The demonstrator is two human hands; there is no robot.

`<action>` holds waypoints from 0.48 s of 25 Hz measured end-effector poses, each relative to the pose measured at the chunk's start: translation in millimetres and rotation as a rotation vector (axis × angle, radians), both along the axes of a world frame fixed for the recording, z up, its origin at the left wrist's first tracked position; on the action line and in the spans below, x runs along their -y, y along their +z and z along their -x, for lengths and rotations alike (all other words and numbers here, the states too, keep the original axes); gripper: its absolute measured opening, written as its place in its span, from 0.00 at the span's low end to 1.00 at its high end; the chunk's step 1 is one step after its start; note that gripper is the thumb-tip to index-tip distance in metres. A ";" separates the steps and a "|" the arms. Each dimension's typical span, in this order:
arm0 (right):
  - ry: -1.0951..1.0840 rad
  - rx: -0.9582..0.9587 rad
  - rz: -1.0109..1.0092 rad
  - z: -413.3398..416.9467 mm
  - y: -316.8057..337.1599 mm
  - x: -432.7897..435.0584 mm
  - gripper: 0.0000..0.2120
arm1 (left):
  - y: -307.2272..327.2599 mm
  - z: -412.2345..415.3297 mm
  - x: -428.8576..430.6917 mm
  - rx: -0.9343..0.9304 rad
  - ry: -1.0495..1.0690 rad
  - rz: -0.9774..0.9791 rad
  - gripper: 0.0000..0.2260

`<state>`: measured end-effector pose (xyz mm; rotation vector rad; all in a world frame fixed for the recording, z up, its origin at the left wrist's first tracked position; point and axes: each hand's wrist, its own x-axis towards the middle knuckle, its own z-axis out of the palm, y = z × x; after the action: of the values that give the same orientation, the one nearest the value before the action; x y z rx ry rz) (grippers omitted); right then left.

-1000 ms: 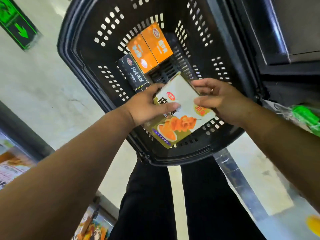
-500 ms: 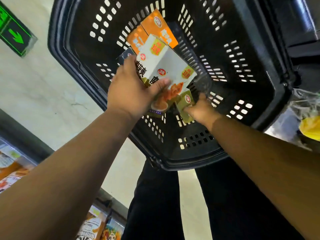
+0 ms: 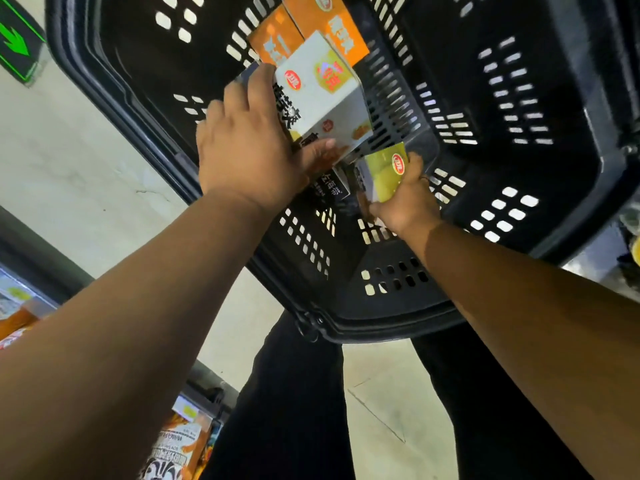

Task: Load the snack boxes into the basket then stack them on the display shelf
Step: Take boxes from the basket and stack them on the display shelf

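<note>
**Q:** Head view: what has altered within the last second?

**A:** A second ago both hands held the cartons together above the near rim of the basket [image 3: 374, 329]. They have since parted and gone down inside it. The left hand [image 3: 249, 150] grips the white snack box [image 3: 322, 98], thumb along its lower edge and fingers over the far side. The box is tilted and lies close against the orange boxes [image 3: 325, 26]. The right hand [image 3: 405, 199] curls round a green snack box [image 3: 384, 171], lower and nearer, close to the basket floor.

**Q:** What does this mean for the task?

**A:** Loading looks nearly done for this pair. Both cartons are within the walls, but neither is released. The shelf stage has not begun.

**Q:** What lies around, and what obstructs?

**A:** A dark box [image 3: 329, 187] lies between the hands, partly under the left thumb. It probably takes up the spot where the white box would lie flat. The orange boxes fill the far corner. Outside the basket are pale floor, a green arrow sign [image 3: 17, 46] at upper left, packaged goods [image 3: 180, 441] at lower left, and black trouser legs below the basket.
</note>
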<state>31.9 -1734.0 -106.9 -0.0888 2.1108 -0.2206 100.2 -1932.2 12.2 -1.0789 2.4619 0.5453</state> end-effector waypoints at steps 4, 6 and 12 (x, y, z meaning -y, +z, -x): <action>0.063 -0.033 0.139 19.5 73.8 -7.4 0.37 | 22.6 8.9 -6.6 -0.018 0.149 -0.075 0.41; 0.006 -0.044 0.222 26.9 119.7 -12.5 0.36 | 46.5 10.7 -8.5 -0.085 0.207 -0.112 0.40; -0.264 -0.085 0.469 43.0 274.3 -33.8 0.29 | 155.9 -5.0 0.4 -0.345 0.438 -0.359 0.32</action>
<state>-11.1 -1700.2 167.4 -0.0974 2.1130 -0.8804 105.2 -1932.5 168.1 -1.4661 2.2594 1.3501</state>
